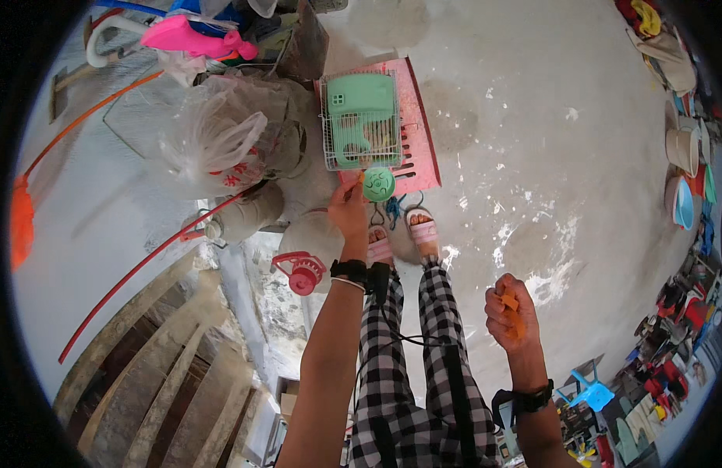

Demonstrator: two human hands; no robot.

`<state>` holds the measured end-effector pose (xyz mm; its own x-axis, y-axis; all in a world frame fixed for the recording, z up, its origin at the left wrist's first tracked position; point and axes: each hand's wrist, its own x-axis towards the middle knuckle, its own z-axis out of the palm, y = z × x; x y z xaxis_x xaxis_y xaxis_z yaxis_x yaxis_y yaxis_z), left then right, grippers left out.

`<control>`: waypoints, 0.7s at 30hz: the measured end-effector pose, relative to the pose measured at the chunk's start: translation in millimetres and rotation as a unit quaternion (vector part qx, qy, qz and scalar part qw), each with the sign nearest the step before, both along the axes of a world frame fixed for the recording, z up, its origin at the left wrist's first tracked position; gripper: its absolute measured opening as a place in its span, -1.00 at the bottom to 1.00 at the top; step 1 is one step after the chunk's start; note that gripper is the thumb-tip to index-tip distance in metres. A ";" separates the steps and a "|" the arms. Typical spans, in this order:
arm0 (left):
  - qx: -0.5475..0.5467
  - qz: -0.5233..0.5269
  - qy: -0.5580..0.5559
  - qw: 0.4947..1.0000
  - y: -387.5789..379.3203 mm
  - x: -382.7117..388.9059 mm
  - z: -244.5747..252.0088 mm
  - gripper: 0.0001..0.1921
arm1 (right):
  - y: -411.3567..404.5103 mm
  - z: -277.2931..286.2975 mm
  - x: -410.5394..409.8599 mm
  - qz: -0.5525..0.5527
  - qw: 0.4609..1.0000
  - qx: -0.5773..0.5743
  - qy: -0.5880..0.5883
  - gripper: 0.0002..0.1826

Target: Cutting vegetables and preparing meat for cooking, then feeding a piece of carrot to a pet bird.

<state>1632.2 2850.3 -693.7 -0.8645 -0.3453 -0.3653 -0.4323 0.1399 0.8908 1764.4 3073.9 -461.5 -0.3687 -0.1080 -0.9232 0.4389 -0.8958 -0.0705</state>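
Observation:
A wire pet cage (361,123) with a green plastic house (361,93) inside stands on a pink slatted plastic stool (419,134). Close to its near end is a round green disc with curved slots (378,185). My left hand (348,210) pinches a small orange piece (361,176) at the disc's left edge, near the cage wires. A small brownish shape, perhaps an animal, shows behind the wires there; it is too small to be sure. My right hand (513,313), off to the right over the floor, is closed around several orange strips (513,316).
Left of the cage sit a knotted clear plastic bag (215,140) and a large jug (250,213). A container with a red cap and handle (303,278) stands beside my left forearm. Wooden stair treads (162,374) lie lower left, a blue stool (592,393) lower right.

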 end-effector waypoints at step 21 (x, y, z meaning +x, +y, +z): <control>-0.154 -0.019 -0.002 0.988 11.9 -17.0 -42.1 -0.94 | 25.8 -39.2 -43.7 0.066 0.997 -0.034 -0.015 -0.80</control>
<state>1615.3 2862.2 -735.8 -0.8778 -0.4073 -0.2520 -0.4250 0.4198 0.8020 1720.7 3099.7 -500.7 -0.3201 -0.2161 -0.9224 0.5537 -0.8327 0.0030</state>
